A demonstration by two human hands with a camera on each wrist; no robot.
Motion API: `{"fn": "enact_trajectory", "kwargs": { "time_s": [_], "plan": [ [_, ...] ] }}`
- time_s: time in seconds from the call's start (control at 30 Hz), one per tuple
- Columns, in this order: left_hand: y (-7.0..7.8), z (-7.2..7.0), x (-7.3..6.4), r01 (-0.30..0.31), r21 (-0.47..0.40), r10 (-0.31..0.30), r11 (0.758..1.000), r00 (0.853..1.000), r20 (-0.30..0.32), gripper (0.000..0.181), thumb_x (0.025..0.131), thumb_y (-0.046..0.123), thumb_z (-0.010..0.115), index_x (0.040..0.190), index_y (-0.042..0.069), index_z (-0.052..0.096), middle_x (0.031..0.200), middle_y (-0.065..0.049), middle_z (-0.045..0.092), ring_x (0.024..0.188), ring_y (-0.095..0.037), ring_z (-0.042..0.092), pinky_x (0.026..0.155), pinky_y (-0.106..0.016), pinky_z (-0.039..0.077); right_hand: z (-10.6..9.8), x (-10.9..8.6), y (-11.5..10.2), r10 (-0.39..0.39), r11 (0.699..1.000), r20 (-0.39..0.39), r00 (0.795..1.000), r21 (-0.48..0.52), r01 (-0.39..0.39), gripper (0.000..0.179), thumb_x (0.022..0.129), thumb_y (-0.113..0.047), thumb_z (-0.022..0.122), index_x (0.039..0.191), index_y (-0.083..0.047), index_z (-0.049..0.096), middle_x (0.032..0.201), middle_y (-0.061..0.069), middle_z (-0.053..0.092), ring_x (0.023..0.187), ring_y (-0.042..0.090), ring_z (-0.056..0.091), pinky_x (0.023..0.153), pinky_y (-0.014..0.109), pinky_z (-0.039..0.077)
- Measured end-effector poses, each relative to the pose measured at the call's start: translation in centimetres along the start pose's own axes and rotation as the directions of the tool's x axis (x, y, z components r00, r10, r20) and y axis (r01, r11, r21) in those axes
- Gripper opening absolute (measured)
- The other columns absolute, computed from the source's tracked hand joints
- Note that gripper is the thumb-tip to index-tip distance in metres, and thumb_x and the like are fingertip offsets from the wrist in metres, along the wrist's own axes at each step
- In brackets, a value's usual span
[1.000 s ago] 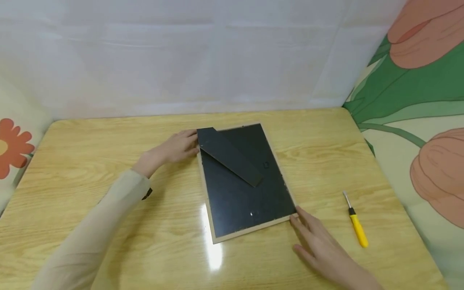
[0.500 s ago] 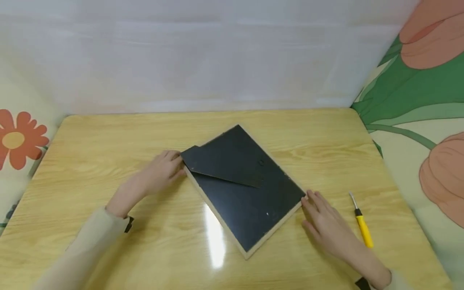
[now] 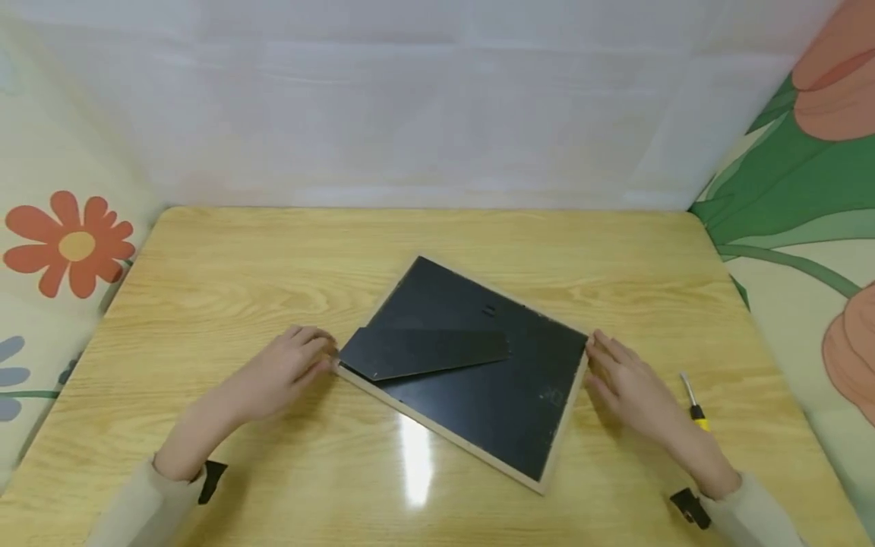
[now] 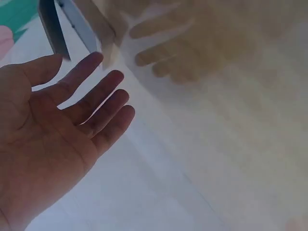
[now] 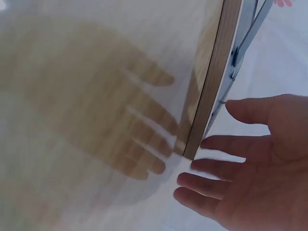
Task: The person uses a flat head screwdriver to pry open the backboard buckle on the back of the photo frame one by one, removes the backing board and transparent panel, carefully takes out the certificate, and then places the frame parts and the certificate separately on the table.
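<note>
A picture frame (image 3: 465, 437) lies back side up on the wooden table, turned diagonally. Its backing is black with a light wood border, and a black easel stand (image 3: 431, 353) angles up slightly from it. At the frame's left corner is my left hand (image 3: 283, 372), fingertips touching the edge. The left wrist view shows these fingers (image 4: 96, 98) nearly straight and spread. My right hand (image 3: 636, 395) touches the right corner with its fingertips. In the right wrist view the thumb (image 5: 250, 109) and index finger lie against the frame's wooden side (image 5: 211, 82), the other fingers extended.
A screwdriver (image 3: 696, 410) with a yellow handle lies right of the frame, partly hidden behind my right forearm. White cloth (image 3: 437, 114) hangs behind the table (image 3: 239, 266). Flower-patterned cloth (image 3: 772, 304) stands on both sides.
The frame has turned counterclockwise on the table, from nearly upright to diagonal. My left hand has come nearer and to the left; my right hand has moved away from me, following its corner.
</note>
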State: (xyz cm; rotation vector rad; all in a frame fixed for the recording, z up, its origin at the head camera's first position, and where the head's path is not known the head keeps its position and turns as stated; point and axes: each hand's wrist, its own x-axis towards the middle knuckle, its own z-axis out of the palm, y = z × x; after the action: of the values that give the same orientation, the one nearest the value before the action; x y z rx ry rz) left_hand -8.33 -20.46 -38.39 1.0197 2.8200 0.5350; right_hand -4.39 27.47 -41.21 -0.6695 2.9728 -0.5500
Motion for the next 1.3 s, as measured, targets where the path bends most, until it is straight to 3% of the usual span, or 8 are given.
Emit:
{"fn": "enact_trajectory", "kwargs": {
  "time_s": [0.13, 0.3, 0.37, 0.47, 0.63, 0.8, 1.1, 1.3],
  "plan": [
    [-1.8, -0.9, 3.6, -0.050, -0.013, 0.050, 0.999, 0.998, 0.030, 0.037, 0.095, 0.000, 0.057, 0.131, -0.006, 0.053, 0.134, -0.024, 0.050, 0.122, -0.043, 0.045, 0.097, -0.061, 0.039, 0.5, -1.6, -1.5, 0.021, 1.000, -0.021, 1.000, 0.010, -0.020, 0.059, 0.089, -0.012, 0.070, 0.134, 0.016, 0.044, 0.143, 0.036, 0.033, 0.128, 0.050, 0.038, 0.100, 0.060, 0.037],
    [-3.5, -0.5, 8.9, -0.106, 0.032, 0.100, 0.994, 0.985, 0.144, 0.051, 0.099, 0.001, 0.048, 0.148, 0.000, 0.034, 0.153, -0.019, 0.031, 0.137, -0.042, 0.029, 0.101, -0.068, 0.030, 1.7, -3.4, -4.2, 0.060, 0.998, 0.008, 0.998, 0.013, -0.060, 0.066, 0.090, -0.022, 0.070, 0.139, 0.012, 0.042, 0.149, 0.031, 0.027, 0.134, 0.045, 0.034, 0.104, 0.057, 0.034],
    [-3.9, 0.0, 10.0, -0.120, 0.060, 0.108, 0.991, 0.978, 0.177, 0.050, 0.101, 0.004, 0.045, 0.150, 0.002, 0.032, 0.155, -0.016, 0.028, 0.139, -0.040, 0.026, 0.102, -0.067, 0.029, 2.2, -3.7, -4.9, 0.066, 0.998, 0.012, 0.998, 0.011, -0.066, 0.065, 0.090, -0.022, 0.070, 0.139, 0.011, 0.042, 0.150, 0.030, 0.027, 0.135, 0.043, 0.033, 0.106, 0.056, 0.033],
    [-4.3, 0.6, 10.6, -0.145, 0.081, 0.128, 0.986, 0.974, 0.188, 0.048, 0.103, 0.008, 0.044, 0.149, 0.003, 0.034, 0.156, -0.014, 0.027, 0.139, -0.039, 0.026, 0.103, -0.065, 0.031, 2.7, -3.8, -5.0, 0.075, 0.997, -0.004, 0.997, 0.014, -0.075, 0.063, 0.089, -0.020, 0.071, 0.138, 0.009, 0.045, 0.151, 0.027, 0.028, 0.135, 0.041, 0.034, 0.108, 0.055, 0.031],
    [-4.0, 0.8, 10.2, -0.156, 0.055, 0.146, 0.986, 0.977, 0.159, 0.049, 0.101, 0.007, 0.047, 0.148, 0.000, 0.035, 0.154, -0.016, 0.030, 0.137, -0.041, 0.030, 0.102, -0.064, 0.031, 3.0, -3.8, -4.7, 0.087, 0.996, -0.030, 0.996, 0.016, -0.087, 0.062, 0.088, -0.020, 0.072, 0.136, 0.009, 0.047, 0.150, 0.027, 0.029, 0.136, 0.040, 0.033, 0.109, 0.054, 0.029],
    [-3.1, 1.1, 9.2, -0.130, 0.036, 0.124, 0.991, 0.983, 0.138, 0.057, 0.095, 0.007, 0.061, 0.146, -0.002, 0.037, 0.152, -0.019, 0.033, 0.135, -0.041, 0.032, 0.101, -0.063, 0.034, 2.9, -3.2, -4.0, 0.069, 0.998, -0.041, 0.997, 0.003, -0.069, 0.062, 0.087, -0.023, 0.073, 0.132, 0.012, 0.049, 0.149, 0.030, 0.029, 0.136, 0.042, 0.031, 0.110, 0.055, 0.028],
    [1.4, 2.0, 3.0, -0.023, 0.095, 0.017, 0.995, 0.998, 0.054, 0.065, 0.088, 0.021, 0.072, 0.141, -0.004, 0.043, 0.145, -0.020, 0.041, 0.128, -0.041, 0.041, 0.094, -0.063, 0.041, 1.8, -1.9, -1.9, -0.018, 0.999, -0.055, 0.998, 0.040, 0.020, 0.063, 0.082, -0.006, 0.076, 0.133, 0.013, 0.044, 0.146, 0.030, 0.034, 0.132, 0.045, 0.036, 0.106, 0.058, 0.032],
    [3.7, 2.2, 0.3, 0.029, 0.105, -0.035, 0.994, 0.997, 0.061, 0.069, 0.087, 0.023, 0.074, 0.142, -0.002, 0.042, 0.146, -0.018, 0.040, 0.129, -0.040, 0.040, 0.097, -0.061, 0.040, 1.4, -1.6, -1.1, -0.043, 0.997, -0.036, 0.998, 0.066, 0.045, 0.072, 0.083, -0.003, 0.075, 0.140, 0.013, 0.035, 0.141, 0.030, 0.043, 0.132, 0.045, 0.037, 0.104, 0.058, 0.034]
  ]
}}
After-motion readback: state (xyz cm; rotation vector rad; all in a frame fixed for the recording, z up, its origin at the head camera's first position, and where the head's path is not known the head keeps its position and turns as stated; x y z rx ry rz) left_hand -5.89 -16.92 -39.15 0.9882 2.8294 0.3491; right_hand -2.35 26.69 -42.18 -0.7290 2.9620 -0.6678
